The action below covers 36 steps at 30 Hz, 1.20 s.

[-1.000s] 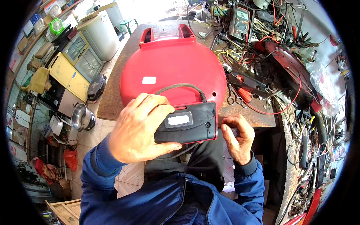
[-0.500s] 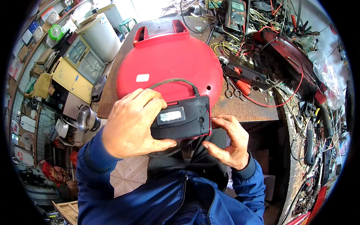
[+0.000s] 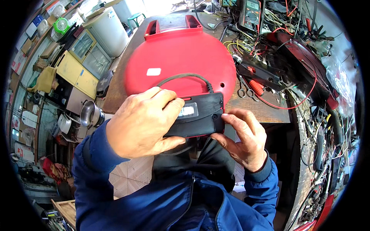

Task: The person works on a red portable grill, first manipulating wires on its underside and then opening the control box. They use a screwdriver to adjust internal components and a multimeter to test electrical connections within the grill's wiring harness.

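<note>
Supporting the main item, the worktop (image 3: 275, 116) extends to either side of the red housing (image 3: 181, 54), which rests with its rounded face uppermost; no rearrangement noted. The black box (image 3: 202, 123), the item being handled, sits at the near edge of the red housing, on the person's side; whether it is fixed there cannot be told. The left hand (image 3: 140, 125), at the near left of the red housing, holds the black box, fingers over its top and thumb along its near edge, as in the earlier views. The right hand (image 3: 246, 138), at the near right of the red housing, is the principal change: apart from the black box a second ago, it now has fingertips at the right end and thumb at the near corner, narrowly spread; firmness of grip cannot be told. Assessed effect: handling is now two-handed, with both ends attended. The cable (image 3: 185, 75) arches over the near part of the red housing, as before. The label (image 3: 189, 111), just near of the red housing, was fully exposed earlier; left fingers now partly cover it.
</note>
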Available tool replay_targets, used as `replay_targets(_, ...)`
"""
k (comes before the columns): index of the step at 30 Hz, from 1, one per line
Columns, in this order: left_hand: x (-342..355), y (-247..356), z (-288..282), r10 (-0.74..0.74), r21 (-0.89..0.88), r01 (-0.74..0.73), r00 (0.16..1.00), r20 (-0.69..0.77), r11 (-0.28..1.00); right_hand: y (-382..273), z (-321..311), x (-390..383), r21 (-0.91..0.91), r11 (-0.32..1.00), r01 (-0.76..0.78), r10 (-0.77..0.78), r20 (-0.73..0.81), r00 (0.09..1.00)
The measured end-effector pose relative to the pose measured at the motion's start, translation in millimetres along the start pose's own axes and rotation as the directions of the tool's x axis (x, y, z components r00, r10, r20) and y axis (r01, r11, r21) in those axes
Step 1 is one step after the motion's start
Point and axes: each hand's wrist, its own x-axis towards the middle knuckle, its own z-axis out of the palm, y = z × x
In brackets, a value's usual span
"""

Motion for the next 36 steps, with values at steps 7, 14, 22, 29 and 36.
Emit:
replay_targets(7, -5.6, -4.5, 1.1, 0.014, -0.020, -0.014, 1.000, -0.004, 1.000, -5.6, 2.6, 16.5, -0.277, 0.901, 0.334, -0.323, 0.085, 0.943)
replay_targets(14, -26.8, -11.3, 19.1, -0.014, -0.117, -0.003, 0.989, -0.150, 0.993, -28.2, 2.5, 9.7, -0.322, 0.841, 0.435, -0.415, 0.131, 0.900)
replay_targets(22, -56.2, -20.0, 21.7, -0.039, -0.263, -0.070, 0.921, -0.387, 0.962, -44.1, -31.3, 6.0, -0.481, 0.831, 0.281, -0.338, -0.034, 0.941)
replay_targets(29, -86.1, -35.5, 55.4, -0.479, -0.577, 0.124, 0.708, -0.519, 0.807, 51.1, -48.5, 48.1, -0.716, 0.696, 0.054, -0.346, -0.269, 0.899)
replay_targets(36, -79.9, -26.8, 63.4, -0.179, -0.400, -0.022, 0.870, -0.459, 0.916, 146.5, -19.2, 45.2, -0.730, 0.680, -0.076, -0.016, -0.118, 0.993)
